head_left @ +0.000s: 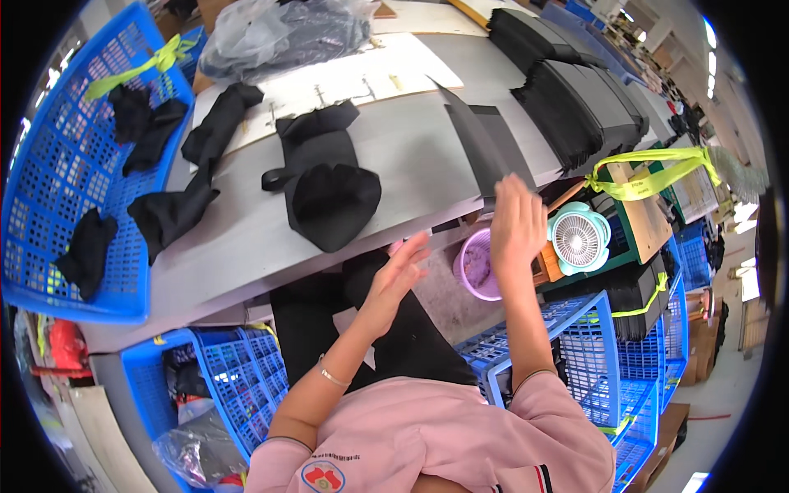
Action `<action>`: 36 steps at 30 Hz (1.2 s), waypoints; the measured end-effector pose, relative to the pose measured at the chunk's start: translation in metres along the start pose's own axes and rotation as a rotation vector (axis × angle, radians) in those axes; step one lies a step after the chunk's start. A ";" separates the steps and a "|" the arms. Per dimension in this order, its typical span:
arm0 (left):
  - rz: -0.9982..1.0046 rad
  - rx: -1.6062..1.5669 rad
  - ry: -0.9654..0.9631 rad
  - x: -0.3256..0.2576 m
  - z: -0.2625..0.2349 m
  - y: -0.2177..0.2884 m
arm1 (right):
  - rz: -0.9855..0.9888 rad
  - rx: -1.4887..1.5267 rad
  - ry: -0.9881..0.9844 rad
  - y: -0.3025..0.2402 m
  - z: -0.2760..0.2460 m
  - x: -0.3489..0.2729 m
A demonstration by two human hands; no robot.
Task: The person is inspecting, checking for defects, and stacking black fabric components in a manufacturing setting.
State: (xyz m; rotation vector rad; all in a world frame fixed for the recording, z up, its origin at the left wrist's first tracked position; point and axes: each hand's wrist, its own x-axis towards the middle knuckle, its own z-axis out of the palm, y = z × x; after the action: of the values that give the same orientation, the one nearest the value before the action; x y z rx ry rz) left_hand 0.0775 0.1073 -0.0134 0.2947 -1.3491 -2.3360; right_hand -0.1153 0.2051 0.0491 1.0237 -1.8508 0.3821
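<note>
My left hand (399,279) is held just off the near table edge, with its fingers stretched out and nothing in it. At the table's front edge, my right hand (519,226) has its fingers together and bent at the near end of a black panel (485,152). That panel is tilted and partly blurred, and its gripped edge is partly hidden by the fingers. Beneath it, a second black sheet (503,135) lies flat. Left of them rests a sewn black fabric piece (333,197) with a small side loop.
Stacks of black panels (575,107) stand at the back right. More black pieces trail into a blue basket (74,181) on the left. A turquoise fan (578,238) and a purple basket (477,263) are below on the right. Blue crates (575,345) flank me.
</note>
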 end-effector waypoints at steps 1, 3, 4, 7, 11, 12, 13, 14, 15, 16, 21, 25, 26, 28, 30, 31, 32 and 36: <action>0.017 -0.066 0.016 0.005 0.004 -0.008 | -0.026 0.012 -0.155 -0.016 -0.023 -0.009; -0.025 -0.188 0.044 0.014 0.007 -0.021 | -0.066 0.217 -0.198 -0.051 -0.056 -0.026; -0.034 -0.289 0.017 0.015 0.004 -0.026 | -0.075 0.233 -0.197 -0.062 -0.071 -0.034; -0.195 -0.360 -0.098 0.013 -0.006 -0.031 | 0.050 0.584 -0.386 -0.078 -0.100 -0.054; -0.217 -0.544 -0.214 0.000 -0.004 -0.020 | 0.504 0.935 -0.487 -0.078 -0.116 -0.073; -0.234 -0.543 -0.198 -0.003 0.000 -0.015 | 0.685 0.996 -0.593 -0.077 -0.117 -0.077; -0.236 -0.531 -0.136 -0.005 0.004 -0.009 | 0.868 1.053 -0.698 -0.076 -0.118 -0.080; -0.235 -0.518 -0.072 -0.007 0.007 -0.003 | 0.908 1.057 -0.639 -0.078 -0.116 -0.082; -0.192 -0.526 -0.021 -0.008 0.009 0.003 | 0.888 1.063 -0.658 -0.079 -0.116 -0.084; -0.230 -0.536 0.039 -0.008 0.010 0.008 | 0.871 1.003 -0.631 -0.081 -0.113 -0.084; -0.213 -0.375 0.107 -0.017 0.005 0.026 | 0.427 0.643 -0.295 -0.088 -0.104 -0.082; -0.032 0.179 0.235 -0.036 -0.001 0.031 | 0.892 1.412 -1.060 -0.088 -0.102 -0.082; 0.220 0.423 0.390 -0.037 -0.006 0.034 | 0.856 1.402 -0.935 -0.087 -0.100 -0.082; 0.472 0.893 0.623 -0.037 -0.025 0.045 | 0.803 1.410 -0.817 -0.087 -0.095 -0.081; 0.518 1.238 0.769 -0.027 -0.050 0.057 | 0.694 1.324 -0.851 -0.087 -0.088 -0.076; 0.570 1.332 0.826 -0.016 -0.062 0.062 | 0.590 1.246 -0.904 -0.088 -0.085 -0.072; 0.572 1.351 0.825 -0.004 -0.077 0.068 | 0.588 1.245 -0.905 -0.089 -0.082 -0.068; 0.563 1.469 0.669 0.027 -0.100 0.080 | 0.537 1.133 -0.980 -0.096 -0.078 -0.046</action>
State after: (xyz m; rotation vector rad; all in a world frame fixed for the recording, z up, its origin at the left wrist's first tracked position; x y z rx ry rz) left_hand 0.1126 -0.0175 0.0058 0.8379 -2.0721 -0.3835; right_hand 0.0150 0.2187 0.0334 1.5889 -2.8676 1.6015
